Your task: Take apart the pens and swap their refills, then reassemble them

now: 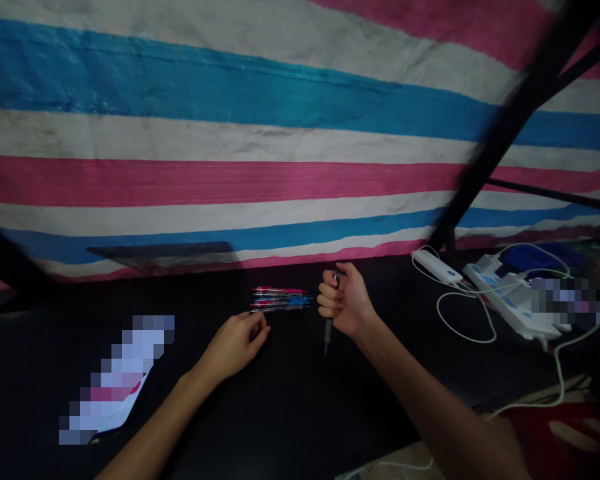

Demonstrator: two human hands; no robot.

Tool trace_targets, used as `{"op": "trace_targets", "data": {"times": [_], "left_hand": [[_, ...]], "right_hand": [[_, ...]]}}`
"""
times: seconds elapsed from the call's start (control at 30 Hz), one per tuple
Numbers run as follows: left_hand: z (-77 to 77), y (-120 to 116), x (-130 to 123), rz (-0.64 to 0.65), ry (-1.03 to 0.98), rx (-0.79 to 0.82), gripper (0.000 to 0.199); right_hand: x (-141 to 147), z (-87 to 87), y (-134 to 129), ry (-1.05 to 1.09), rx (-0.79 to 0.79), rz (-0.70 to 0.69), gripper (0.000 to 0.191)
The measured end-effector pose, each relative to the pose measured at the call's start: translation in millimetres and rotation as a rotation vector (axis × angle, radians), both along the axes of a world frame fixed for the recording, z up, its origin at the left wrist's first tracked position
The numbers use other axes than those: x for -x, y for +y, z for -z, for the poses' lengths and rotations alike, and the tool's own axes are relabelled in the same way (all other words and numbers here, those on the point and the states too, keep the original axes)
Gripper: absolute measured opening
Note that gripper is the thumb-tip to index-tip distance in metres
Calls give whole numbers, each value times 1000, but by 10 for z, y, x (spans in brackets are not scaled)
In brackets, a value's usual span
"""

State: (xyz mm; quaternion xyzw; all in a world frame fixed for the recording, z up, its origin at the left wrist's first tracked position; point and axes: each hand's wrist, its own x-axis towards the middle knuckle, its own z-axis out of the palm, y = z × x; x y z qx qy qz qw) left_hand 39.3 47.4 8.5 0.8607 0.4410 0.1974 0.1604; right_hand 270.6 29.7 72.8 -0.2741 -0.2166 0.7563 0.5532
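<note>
My right hand [347, 300] is closed in a fist around a pen [329, 331] with a dark grey grip. The pen stands nearly upright, its tip pointing down toward the black table, and my thumb lies at its top end. To the left, my left hand [237, 343] rests on the tabletop with loosely bent fingers and no object visible in it. Just beyond its fingers lies a small group of pens [280, 299], side by side, with red and blue parts. Whether my left fingertips touch the nearest pen, I cannot tell.
A lit phone [125, 393], partly blurred out, lies at the left. On the right are a white power strip [510, 300], a white device [436, 267] and loose white cables [467, 341]. Behind the table [290, 413] hangs a striped sheet [230, 180]; a dark slanted bar [500, 147] crosses it.
</note>
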Motion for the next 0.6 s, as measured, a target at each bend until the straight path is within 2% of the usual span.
{"op": "trace_targets", "data": {"times": [0.23,0.33,0.4,0.47,0.6], "left_hand": [[41,23,20,20,21,-12,19],[34,27,14,16,-7,-116,14],[28,34,19,7,-30,-195,11],[32,45,32,-4,-35,-239,12],[69,64,53,-6,-1,-265,18]], "right_hand": [[-56,27,39,-56,3,5,31],[-130,104,77,-121,1,-96,28],[-183,182,98,-212,25,-149,18],[-228,260,112,-342,17,-95,13],[-310,367,120,-683,-114,19,18]]}}
